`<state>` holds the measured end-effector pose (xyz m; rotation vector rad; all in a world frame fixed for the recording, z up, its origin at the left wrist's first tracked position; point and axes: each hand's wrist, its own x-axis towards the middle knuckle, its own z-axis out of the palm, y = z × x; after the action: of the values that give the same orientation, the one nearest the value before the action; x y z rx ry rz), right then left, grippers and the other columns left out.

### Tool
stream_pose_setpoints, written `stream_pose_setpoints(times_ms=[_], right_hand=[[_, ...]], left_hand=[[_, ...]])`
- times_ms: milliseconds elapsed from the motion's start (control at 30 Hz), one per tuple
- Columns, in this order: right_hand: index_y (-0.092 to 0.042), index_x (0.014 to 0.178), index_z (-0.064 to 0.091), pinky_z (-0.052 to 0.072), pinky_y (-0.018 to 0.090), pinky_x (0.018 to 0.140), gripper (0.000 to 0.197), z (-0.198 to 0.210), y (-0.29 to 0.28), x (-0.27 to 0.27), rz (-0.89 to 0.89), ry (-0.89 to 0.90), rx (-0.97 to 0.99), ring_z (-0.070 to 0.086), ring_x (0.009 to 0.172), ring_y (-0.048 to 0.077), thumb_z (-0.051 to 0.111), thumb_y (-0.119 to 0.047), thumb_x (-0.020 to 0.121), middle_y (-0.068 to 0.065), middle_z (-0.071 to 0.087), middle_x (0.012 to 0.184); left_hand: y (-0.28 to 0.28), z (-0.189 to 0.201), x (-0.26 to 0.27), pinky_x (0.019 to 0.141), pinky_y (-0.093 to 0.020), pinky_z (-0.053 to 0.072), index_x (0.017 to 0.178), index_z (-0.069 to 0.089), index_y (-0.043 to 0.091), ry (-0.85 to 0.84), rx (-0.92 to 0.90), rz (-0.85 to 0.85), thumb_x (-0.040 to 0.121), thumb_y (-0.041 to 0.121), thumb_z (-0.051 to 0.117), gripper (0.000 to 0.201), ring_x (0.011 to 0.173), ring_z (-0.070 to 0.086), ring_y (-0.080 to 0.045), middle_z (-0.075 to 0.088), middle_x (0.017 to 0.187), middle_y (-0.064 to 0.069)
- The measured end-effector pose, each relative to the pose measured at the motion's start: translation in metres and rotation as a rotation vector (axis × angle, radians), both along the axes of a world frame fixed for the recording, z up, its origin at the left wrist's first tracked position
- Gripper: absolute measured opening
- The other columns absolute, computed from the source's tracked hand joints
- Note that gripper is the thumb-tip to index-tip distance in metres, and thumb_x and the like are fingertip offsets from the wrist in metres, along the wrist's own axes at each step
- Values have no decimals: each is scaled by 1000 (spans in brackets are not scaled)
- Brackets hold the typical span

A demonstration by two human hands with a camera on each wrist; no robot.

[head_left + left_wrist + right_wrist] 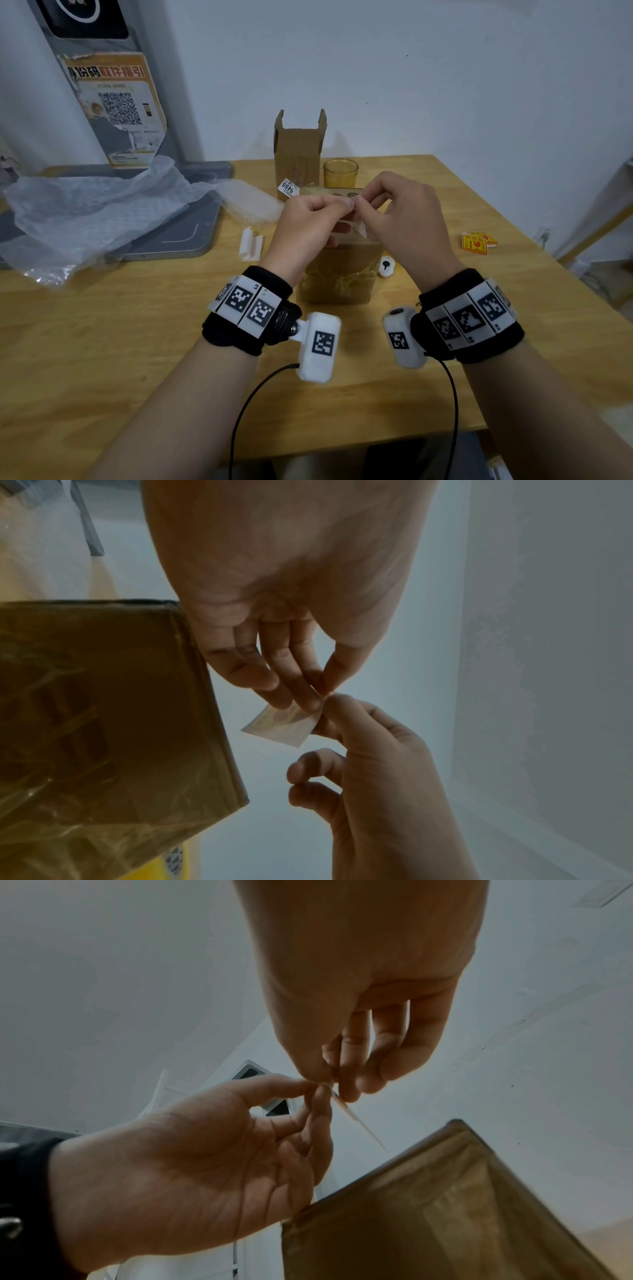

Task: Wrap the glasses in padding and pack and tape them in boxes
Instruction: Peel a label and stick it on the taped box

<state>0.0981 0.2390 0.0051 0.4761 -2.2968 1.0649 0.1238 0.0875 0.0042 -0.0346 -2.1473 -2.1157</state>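
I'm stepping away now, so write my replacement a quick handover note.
Left hand and right hand: both pinch a small sticker above the taped box.
Open box stands behind, empty glass beside it; bubble wrap lies left, more stickers right.
Done: one box taped.
Left: place the sticker, wrap the glass, box and tape it.

Left hand [310, 222] and right hand [404, 214] raised together, fingers [308, 693] pinched tip to tip (forearms outstretched)
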Motion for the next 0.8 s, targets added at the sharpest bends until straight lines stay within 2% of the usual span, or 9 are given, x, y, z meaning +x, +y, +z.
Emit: stream_pose_setpoints(times_ms=[100,233,300,400,500,600,700,800], right_hand=[[-24,80,68,53,41,64,11,0,0,1,1,10,1,58,63,9,70,-31,88,-10,68,71],[-22,79,67,52,40,62,11,0,-3,2,22,25,-15,54,59,7,69,-29,87,-8,68,71],[-21,79,67,51,37,60,11,1,-4,3,47,10,-49,54,58,5,70,-27,88,-8,69,72],[-21,77,67,49,28,59,14,3,-4,7,109,-51,-170,61,58,8,73,-19,89,-7,69,72],[-20,77,67,51,29,49,17,6,-4,14,160,-122,-280,64,51,20,74,-16,91,1,67,72],[-13,83,71,50,29,43,12,10,-3,18,217,-209,-378,60,45,20,74,-17,94,10,70,75],[-11,88,78,52,30,44,13,13,1,18,245,-295,-451,59,46,20,74,-22,95,9,74,76],[-14,93,81,58,38,50,12,14,3,19,262,-331,-449,61,49,21,74,-24,95,7,76,77]], left_hand=[[1,0,0,64,-26,50,85,79,20,1,-21,0,96,25,68,17,81,72,-9,77,80,6],[3,1,-2,65,-27,50,59,73,25,21,-12,24,94,19,66,36,75,68,-10,70,67,4],[3,0,-3,64,-27,49,53,70,24,16,16,-1,95,16,62,43,72,66,-11,68,66,2],[4,0,-2,61,-25,48,61,67,20,-4,95,-57,95,13,58,37,65,61,-12,63,66,1],[7,1,0,60,-24,46,72,66,13,-6,166,-70,97,10,54,28,61,57,-9,60,64,4],[6,3,1,60,-24,43,74,67,9,14,192,-86,98,8,52,28,61,54,-9,59,63,4],[4,4,3,60,-27,38,90,66,-9,60,155,-98,99,9,51,25,59,46,-11,52,62,2],[3,4,4,57,-29,31,102,58,-23,93,101,-77,101,11,52,35,51,36,-9,42,52,8]])
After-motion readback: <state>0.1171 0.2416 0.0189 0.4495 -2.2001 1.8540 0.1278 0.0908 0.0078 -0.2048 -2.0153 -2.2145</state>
